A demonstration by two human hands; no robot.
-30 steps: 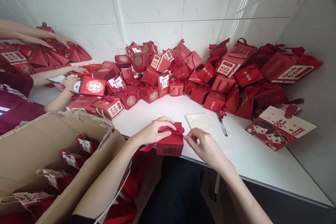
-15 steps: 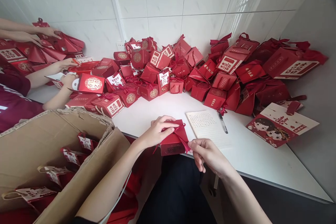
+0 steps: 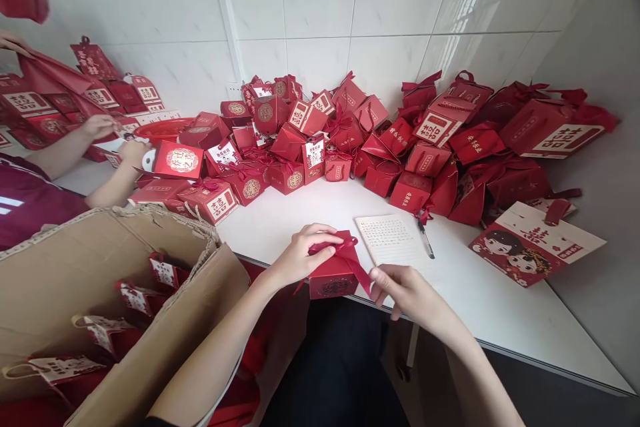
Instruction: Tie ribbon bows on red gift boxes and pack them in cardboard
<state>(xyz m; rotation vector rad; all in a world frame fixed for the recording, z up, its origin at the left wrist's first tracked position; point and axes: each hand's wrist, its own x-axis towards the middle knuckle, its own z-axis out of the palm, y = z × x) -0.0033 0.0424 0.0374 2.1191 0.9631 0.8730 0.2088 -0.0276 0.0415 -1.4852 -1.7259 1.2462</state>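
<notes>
A small red gift box (image 3: 334, 277) stands at the near edge of the white table (image 3: 490, 307), with a red ribbon (image 3: 356, 264) across its top. My left hand (image 3: 299, 257) rests on the box's left top corner, its fingers pinched on the ribbon loop there. My right hand (image 3: 403, 289) is just right of the box, fingers closed on the ribbon's tail, which runs down the box's right side.
A lined notepad (image 3: 393, 241) and a black pen (image 3: 425, 238) lie behind the box. A heap of red gift boxes (image 3: 380, 140) fills the back of the table. An open cardboard carton (image 3: 100, 293) holding red bags stands at my left. Another person's arms (image 3: 100, 147) work at far left.
The box has tilted slightly at the table edge. My right hand went from the box's right top corner down to its right side, drawing the ribbon tail out. At the left the other person's hands shifted.
</notes>
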